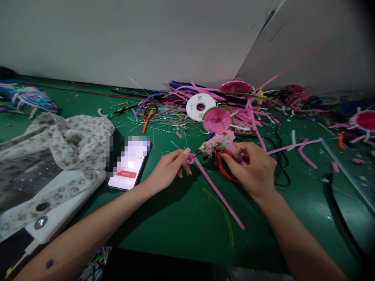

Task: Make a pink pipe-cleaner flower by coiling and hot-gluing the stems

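My left hand point(170, 168) pinches a small pink coil of pipe cleaner point(191, 157) between thumb and fingers. From the coil a straight pink length point(219, 194) slants down to the right over the table. My right hand point(252, 166) is closed around a pink hot glue gun point(227, 141), whose front is crusted with glue and scraps. Its dark nozzle points left, right by the coil; whether they touch I cannot tell. A red loop point(223, 170), like a scissors handle, shows under my right fingers. A green strip point(222, 212) lies below the hands.
A lit phone point(129, 166) lies left of my left hand, beside a floral cloth point(73, 136) and a white power bank point(43, 224). Behind are a pink spiral disc point(217, 120), a white spool point(193, 102) and heaped pipe cleaners point(181, 91). A black cable point(285, 171) curls at right.
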Demonstrator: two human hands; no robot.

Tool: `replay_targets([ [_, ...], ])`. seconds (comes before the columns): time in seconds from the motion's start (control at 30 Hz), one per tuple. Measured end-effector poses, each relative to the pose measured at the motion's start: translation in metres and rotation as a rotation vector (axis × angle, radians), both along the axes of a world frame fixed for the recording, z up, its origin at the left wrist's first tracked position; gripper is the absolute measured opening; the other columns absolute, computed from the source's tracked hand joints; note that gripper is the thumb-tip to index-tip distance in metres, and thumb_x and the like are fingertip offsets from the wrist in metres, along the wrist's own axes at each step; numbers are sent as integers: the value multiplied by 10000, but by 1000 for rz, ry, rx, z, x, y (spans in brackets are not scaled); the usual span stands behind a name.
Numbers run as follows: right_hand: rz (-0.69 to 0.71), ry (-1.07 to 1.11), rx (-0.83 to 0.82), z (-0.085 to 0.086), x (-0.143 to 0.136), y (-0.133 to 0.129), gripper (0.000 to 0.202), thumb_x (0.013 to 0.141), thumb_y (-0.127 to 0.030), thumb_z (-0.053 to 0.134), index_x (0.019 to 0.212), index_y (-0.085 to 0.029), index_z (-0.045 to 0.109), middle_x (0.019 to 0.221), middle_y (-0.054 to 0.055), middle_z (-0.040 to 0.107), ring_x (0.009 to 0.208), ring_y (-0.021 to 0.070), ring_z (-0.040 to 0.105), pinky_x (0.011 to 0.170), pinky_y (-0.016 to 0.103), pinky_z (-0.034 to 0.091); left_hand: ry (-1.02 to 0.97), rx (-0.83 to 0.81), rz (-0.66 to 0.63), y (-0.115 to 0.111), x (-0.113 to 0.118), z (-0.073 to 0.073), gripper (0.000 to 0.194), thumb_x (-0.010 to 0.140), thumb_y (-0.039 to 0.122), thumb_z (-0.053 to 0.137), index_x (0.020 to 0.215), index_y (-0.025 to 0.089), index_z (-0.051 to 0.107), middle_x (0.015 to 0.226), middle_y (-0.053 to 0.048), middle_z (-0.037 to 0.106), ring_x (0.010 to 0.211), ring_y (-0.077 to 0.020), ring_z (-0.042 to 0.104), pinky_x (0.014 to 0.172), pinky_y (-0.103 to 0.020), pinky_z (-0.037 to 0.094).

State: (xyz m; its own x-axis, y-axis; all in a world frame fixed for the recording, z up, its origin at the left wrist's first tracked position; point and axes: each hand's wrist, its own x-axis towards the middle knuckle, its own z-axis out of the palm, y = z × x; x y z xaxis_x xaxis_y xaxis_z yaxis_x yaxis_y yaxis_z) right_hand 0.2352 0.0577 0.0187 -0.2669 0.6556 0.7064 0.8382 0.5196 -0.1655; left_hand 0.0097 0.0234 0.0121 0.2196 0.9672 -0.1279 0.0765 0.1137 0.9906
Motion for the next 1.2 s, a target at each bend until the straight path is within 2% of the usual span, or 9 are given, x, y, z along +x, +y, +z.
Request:
replay_targets([
  [0.67, 14, -13, -4, -2, 5, 0, 208, 748, -230, 679, 751, -231, 472, 749, -1, 626, 722, 186, 632, 623, 287, 458, -29, -71, 25, 1, 0, 5, 370, 924, 472, 401, 755, 163, 517, 631, -32, 625, 475, -80, 495, 449, -214, 349],
  [1.2, 16, -20, -5, 0, 5, 0, 206, 752, -252, 668, 726, -239, 464, 728, 4, 603, 726, 193, 620, 628, 305, 465, -3, -57, 14, 2, 1, 3, 369, 921, 494, 395, 769, 176, 505, 640, -26, 628, 476, -81, 495, 439, -216, 348],
])
